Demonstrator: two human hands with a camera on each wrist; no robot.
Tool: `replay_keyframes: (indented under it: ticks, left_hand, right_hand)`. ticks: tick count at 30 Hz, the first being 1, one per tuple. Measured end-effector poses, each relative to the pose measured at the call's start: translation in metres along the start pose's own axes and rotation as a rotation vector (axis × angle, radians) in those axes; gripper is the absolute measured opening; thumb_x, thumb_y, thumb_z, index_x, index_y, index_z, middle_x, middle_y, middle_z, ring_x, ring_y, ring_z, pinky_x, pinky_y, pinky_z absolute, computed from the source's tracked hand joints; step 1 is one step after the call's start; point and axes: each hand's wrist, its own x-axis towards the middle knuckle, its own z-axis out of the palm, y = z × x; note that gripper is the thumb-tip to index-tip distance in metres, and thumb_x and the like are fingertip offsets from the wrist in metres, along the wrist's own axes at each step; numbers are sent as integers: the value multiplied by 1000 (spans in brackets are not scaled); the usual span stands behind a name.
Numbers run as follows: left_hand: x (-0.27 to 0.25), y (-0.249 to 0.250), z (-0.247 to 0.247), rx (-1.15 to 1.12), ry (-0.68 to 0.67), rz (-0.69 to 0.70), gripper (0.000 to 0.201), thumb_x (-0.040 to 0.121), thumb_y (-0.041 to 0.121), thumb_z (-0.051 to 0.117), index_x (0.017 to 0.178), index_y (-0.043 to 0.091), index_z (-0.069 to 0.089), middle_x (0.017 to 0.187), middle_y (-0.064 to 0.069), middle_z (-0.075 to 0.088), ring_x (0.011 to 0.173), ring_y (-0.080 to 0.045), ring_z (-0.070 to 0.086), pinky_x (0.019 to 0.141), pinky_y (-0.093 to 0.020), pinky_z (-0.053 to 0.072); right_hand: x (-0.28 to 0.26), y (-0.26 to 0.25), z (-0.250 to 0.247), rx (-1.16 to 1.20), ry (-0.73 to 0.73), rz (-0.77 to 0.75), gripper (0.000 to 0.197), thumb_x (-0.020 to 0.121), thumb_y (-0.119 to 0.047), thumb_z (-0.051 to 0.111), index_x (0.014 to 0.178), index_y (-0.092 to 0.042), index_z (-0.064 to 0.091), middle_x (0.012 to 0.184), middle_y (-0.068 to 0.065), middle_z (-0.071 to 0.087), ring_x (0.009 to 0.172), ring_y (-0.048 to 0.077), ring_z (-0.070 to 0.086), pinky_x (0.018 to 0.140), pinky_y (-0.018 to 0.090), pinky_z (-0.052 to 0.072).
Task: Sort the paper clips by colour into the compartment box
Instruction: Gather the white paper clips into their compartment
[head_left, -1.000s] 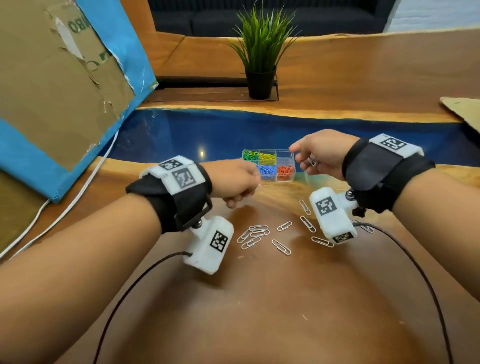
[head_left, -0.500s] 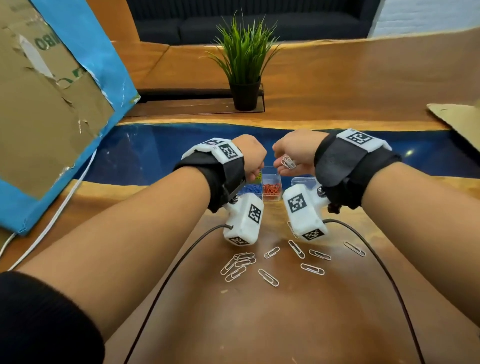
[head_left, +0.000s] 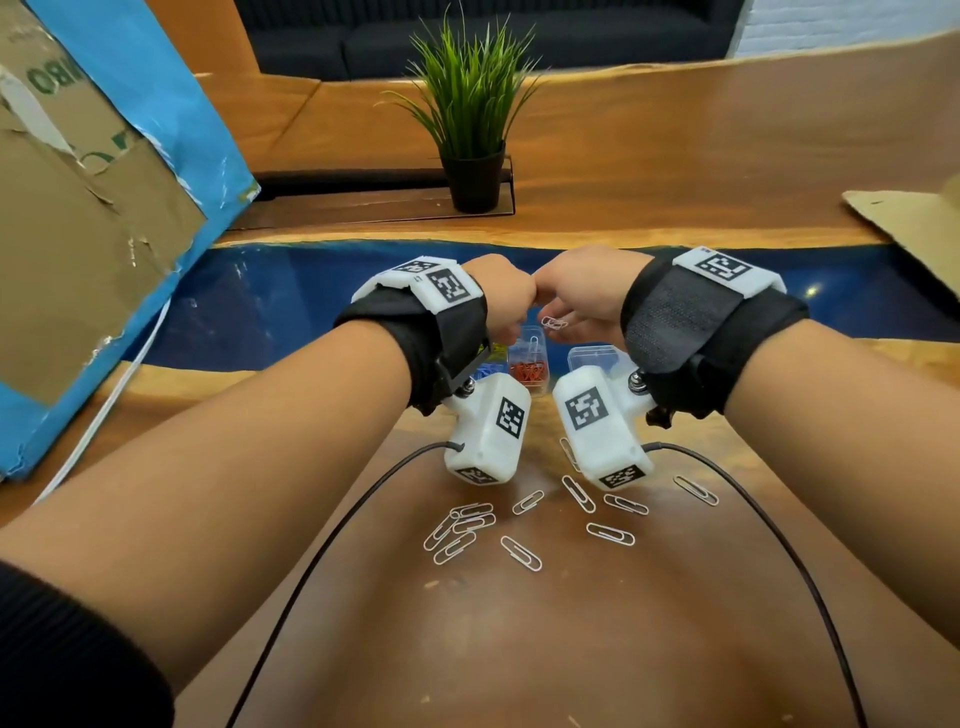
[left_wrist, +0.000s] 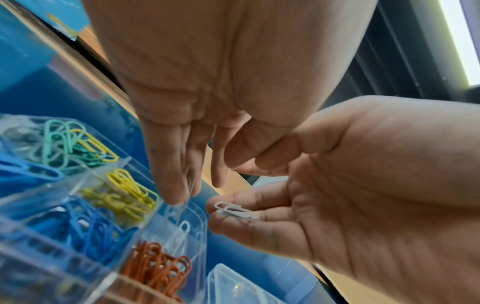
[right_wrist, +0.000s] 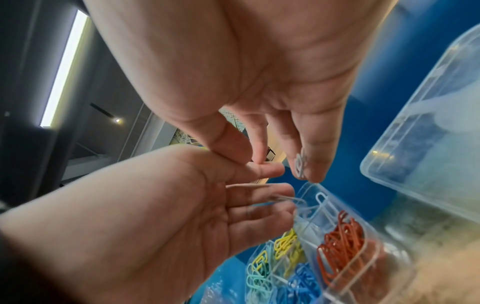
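- Both hands are held knuckle to knuckle right above the box, at the far edge of the wooden table.
- The left hand is pretty relaxed, fingers pointing down over the box. A blurry white clip is seen at its fingertips in the right wrist view; whether it's actually pinched or just dropping can't be told.
- The right hand is loosely cupped, and a small bunch of white clips is resting on its curled fingers. No tight pinch is seen, they're more cradled than gripped.
- The box is clear plastic, and the colours can be made out by compartment: green clips with a yellow one mixed in, yellow clips, blue clips, orange clips.
- One white clip is already standing in the compartment next to the orange ones, right under both hands.
- A clear lid is lying just beside the box on the right.
- A scatter of white clips is left on the table closer to the person, behind the wrist cameras.
- Further back a potted plant is sitting on the table, and a cardboard sheet is propped up on the left.
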Motion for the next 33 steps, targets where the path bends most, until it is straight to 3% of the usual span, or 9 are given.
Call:
replay_keyframes:
  ticks: [3,6,10,14,17,19,22,25,33]
  left_hand:
    - [5,1,-6,-259,-145,-50,22,95,14,49,110,2,59,114,-12,64,101,-24,63,95,-34,49]
    - [3,-4,-9,-332,-103,13,10,96,7,43,95,7,53,93,-12,60,74,-21,59,75,-31,55]
    - [-4,-12,-22,-384,-76,-4,16,97,6,37,97,13,51,76,-5,54,59,-16,47,52,-22,46]
    - [1,-39,-37,7,63,115,19,90,14,49,89,23,65,80,4,62,74,-17,60,69,-31,55]
    - [1,-52,-44,270,128,171,13,86,21,61,90,22,73,82,7,63,86,-12,56,79,-29,49]
    - [1,-55,-44,377,102,206,12,85,21,64,93,21,74,82,6,61,87,-13,55,82,-31,51]
    - [2,-53,-40,493,47,252,12,84,20,66,92,23,74,85,4,62,90,-19,64,84,-38,55]
    - [4,-50,-35,565,21,262,12,83,20,67,91,27,74,100,-1,67,92,-24,65,83,-41,56]
    - [7,-48,-38,550,20,280,10,85,20,65,89,17,74,84,1,66,84,-20,64,80,-37,56]
  right_hand:
    - [-3,-3,1,8,-9,-11,44,88,-11,51,131,-2,48,110,10,51,96,22,52,62,27,47]
    - [-7,-5,5,26,8,-30,44,88,-11,52,130,-2,49,109,10,53,95,23,54,66,29,50]
    - [-4,-5,9,-8,5,-4,42,93,-10,46,135,-3,47,118,5,57,109,17,57,94,30,48]
    - [-8,-6,8,19,24,43,42,96,-4,36,138,-3,43,138,12,52,131,20,48,108,33,41]
    - [-8,-5,9,61,8,18,48,95,0,31,143,-5,37,88,0,60,75,2,53,77,17,48]
    - [-11,-4,10,10,15,1,44,95,-1,33,135,-7,47,73,1,44,59,10,37,79,15,46]
    - [-18,2,14,-110,40,-20,17,95,-5,38,97,-12,54,78,3,50,62,13,43,68,25,46]
    - [-16,10,17,-202,45,-101,23,94,-7,42,80,-21,54,80,-1,54,69,14,51,79,34,50]
    - [-19,12,16,-243,41,-153,26,89,-8,44,73,-25,55,79,-6,57,80,17,53,92,42,52]
